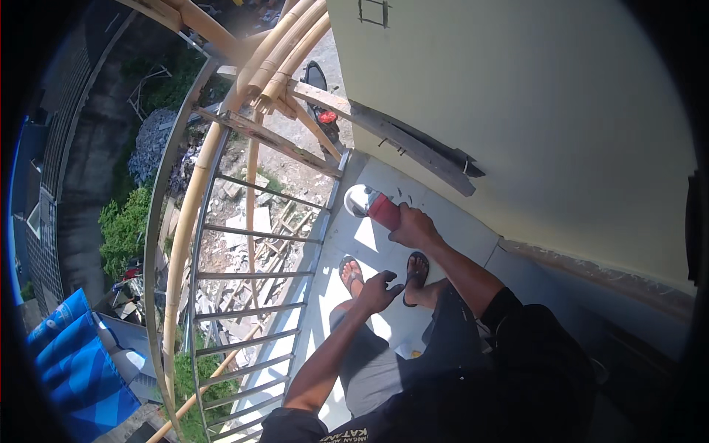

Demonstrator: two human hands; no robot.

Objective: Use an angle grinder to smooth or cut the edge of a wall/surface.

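My right hand (413, 227) grips a red power tool with a round metal guard, an angle grinder (371, 204), held low over the pale balcony floor (369, 244) near the wall's base. My left hand (380, 289) hangs free above my knee, fingers loosely curled and holding nothing. Below the hands, my two feet in dark flip-flops (417, 269) stand on the floor.
A grey metal railing (251, 277) with horizontal bars runs along the left, backed by bamboo scaffold poles (284, 52). A cream wall (532, 111) with a wooden plank (413, 144) fixed across it rises on the right. Far below lie rubble, plants and blue sheeting (77, 362).
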